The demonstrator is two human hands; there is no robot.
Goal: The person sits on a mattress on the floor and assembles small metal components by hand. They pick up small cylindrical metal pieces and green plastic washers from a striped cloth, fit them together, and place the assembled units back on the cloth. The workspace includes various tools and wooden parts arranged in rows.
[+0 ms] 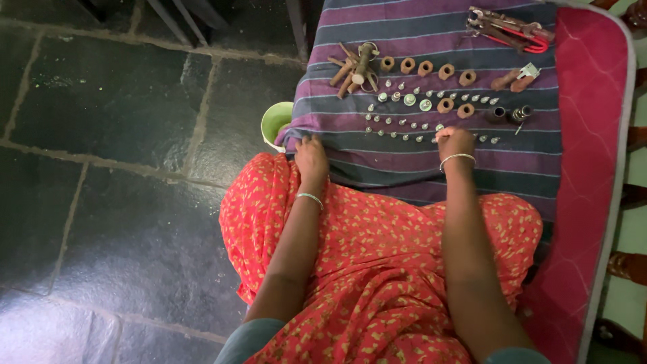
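Hands on striped cloth (pixel 431 30), metal parts in rows.
Left hand (pixel 311 158) rests flat, empty; right hand (pixel 455 141) pinches a small fitting (pixel 439 128); slate floor (pixel 101 135).

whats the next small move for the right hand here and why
Probably lift the small metal piece under the right hand: its fingertips are already closed down on the nearest row of small metal parts on the striped cloth. The left hand rests flat at the cloth's edge, steadying it.

Floor (pixel 121 101): dark stone slabs, pale joints.
Cup (pixel 275 123): green, beside cloth's left edge.
Pliers (pixel 512 30): red-handled, far right corner of cloth.
Mat (pixel 590 135): pink quilted, under striped cloth (pixel 418 34).
Wooden pegs (pixel 350 67): bundled, far left.
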